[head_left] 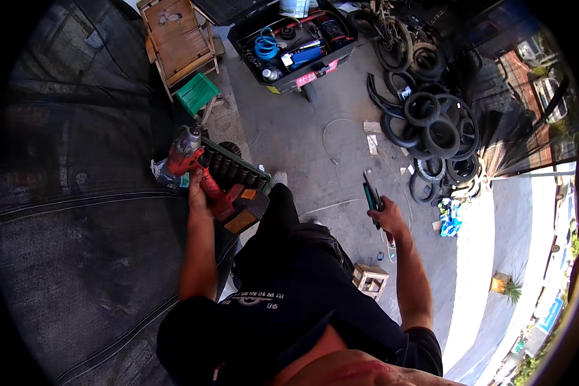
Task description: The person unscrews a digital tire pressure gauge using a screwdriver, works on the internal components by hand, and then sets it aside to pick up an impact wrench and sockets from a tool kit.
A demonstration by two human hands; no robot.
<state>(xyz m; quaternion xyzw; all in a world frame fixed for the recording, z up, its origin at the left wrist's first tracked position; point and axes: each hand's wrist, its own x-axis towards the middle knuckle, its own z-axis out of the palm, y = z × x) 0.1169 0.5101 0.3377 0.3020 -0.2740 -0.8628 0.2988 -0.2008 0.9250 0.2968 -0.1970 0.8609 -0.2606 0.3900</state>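
My left hand (198, 195) is wrapped round the handle of a red cordless impact wrench (217, 194). Its grey metal nose points up and away, and a black battery block sits at the near end. Just beyond the wrench is an open socket case (228, 168) with rows of dark sockets, partly hidden by it. On the right, my right hand (390, 220) is closed on a slim hand tool with teal and black grips (370, 197). A narrow metal end sticks out past the fingers; the exact kind of tool is unclear.
A black tool cart (297, 82) holding a blue coiled hose and other tools stands ahead. Tyres (441, 135) pile up at the far right. A green stool (197, 94) and wooden chair (177, 38) are at the left. A thin hose (329, 145) crosses the floor; a wooden stool (370, 280) stands near me.
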